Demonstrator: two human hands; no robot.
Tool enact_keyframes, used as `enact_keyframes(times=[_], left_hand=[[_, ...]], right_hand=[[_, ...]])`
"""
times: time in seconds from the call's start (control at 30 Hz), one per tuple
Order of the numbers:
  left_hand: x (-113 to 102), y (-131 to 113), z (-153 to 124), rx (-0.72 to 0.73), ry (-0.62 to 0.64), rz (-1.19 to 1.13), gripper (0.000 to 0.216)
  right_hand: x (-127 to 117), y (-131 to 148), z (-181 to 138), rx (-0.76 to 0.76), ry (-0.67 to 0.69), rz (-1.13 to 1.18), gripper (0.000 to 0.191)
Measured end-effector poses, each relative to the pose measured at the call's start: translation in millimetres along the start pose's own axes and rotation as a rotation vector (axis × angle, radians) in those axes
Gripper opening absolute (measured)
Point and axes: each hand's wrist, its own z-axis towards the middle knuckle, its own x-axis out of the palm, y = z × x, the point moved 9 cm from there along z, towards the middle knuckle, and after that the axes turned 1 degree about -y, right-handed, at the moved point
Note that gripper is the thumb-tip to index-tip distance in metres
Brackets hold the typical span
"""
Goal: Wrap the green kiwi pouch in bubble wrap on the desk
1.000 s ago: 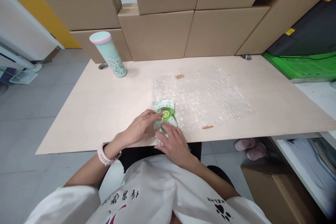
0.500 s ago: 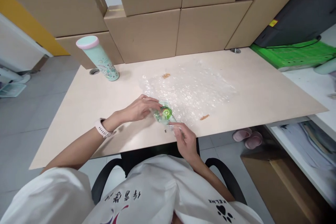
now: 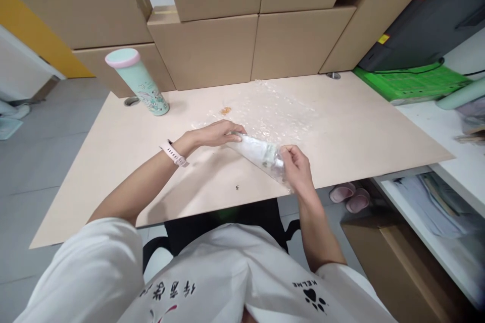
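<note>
A small packet rolled up in clear bubble wrap (image 3: 257, 153) lies slanted over the pale wooden table (image 3: 113, 161). My left hand (image 3: 215, 133), with a white watch on the wrist, pinches the upper left end of the roll. My right hand (image 3: 297, 167) is closed on the lower right end near the table's front edge. The rest of the bubble wrap sheet (image 3: 276, 111) spreads out flat behind the roll. The packet's green print barely shows through the wrap.
A mint tumbler with a pink lid (image 3: 137, 82) stands at the back left. Stacked cardboard boxes (image 3: 227, 35) line the far edge. A green mat (image 3: 409, 83) and a black case lie at the right. Pink slippers (image 3: 346, 198) sit on the floor.
The green packet has been rolled into the bubble wrap, now showing its pale side. Both hands moved apart to the roll's ends, the right one farther right.
</note>
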Motion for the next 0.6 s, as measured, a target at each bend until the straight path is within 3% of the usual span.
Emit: enact_keyframes(times=[0.13, 0.27, 0.33, 0.47, 0.6], left_hand=[[4, 17, 28, -0.06, 0.068, 0.01, 0.031], [13, 44, 52, -0.178, 0.09, 0.234, 0.029], [13, 45, 60, -0.205, -0.009, 0.386, 0.025], [19, 19, 63, -0.169, -0.286, 0.58, 0.018], [43, 7, 48, -0.127, -0.331, 0.346, 0.027]], right_hand=[[-10, -7, 26, -0.017, 0.005, -0.207, 0.028], [-11, -9, 36, -0.042, -0.027, -0.426, 0.024], [-11, -7, 33, -0.081, -0.041, -0.499, 0.022], [-12, -4, 13, -0.123, -0.04, -0.578, 0.02], [-8, 4, -20, -0.168, 0.026, -0.624, 0.019]])
